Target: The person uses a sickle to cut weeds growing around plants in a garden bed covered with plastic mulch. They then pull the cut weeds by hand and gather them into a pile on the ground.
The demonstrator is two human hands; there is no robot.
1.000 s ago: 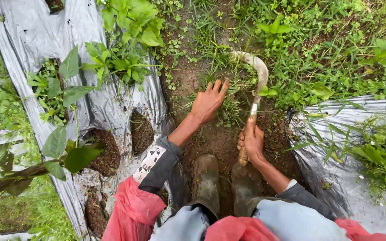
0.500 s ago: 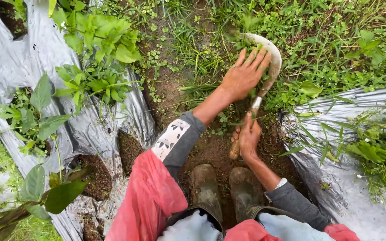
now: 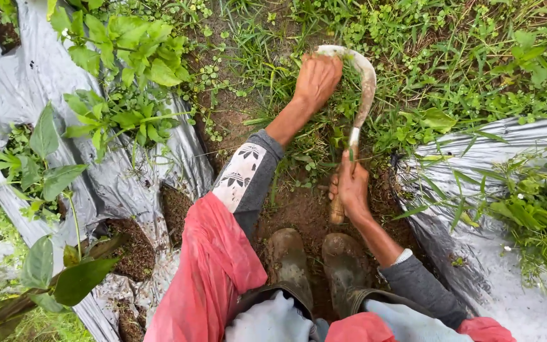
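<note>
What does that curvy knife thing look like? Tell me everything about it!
The curved sickle with a wooden handle has a pale, mud-smeared metal blade that arcs like a hook, its tip pointing left near the top of the picture. A short shiny metal collar joins the blade to a brown wooden handle. The right hand grips the handle, whose end sticks out below the fist. The blade lies low over grass and weeds, hooked around a tuft that the left hand grabs, touching the blade's tip.

Left hand fisted on grass tuft; right hand clasps the sickle by its handle
</note>
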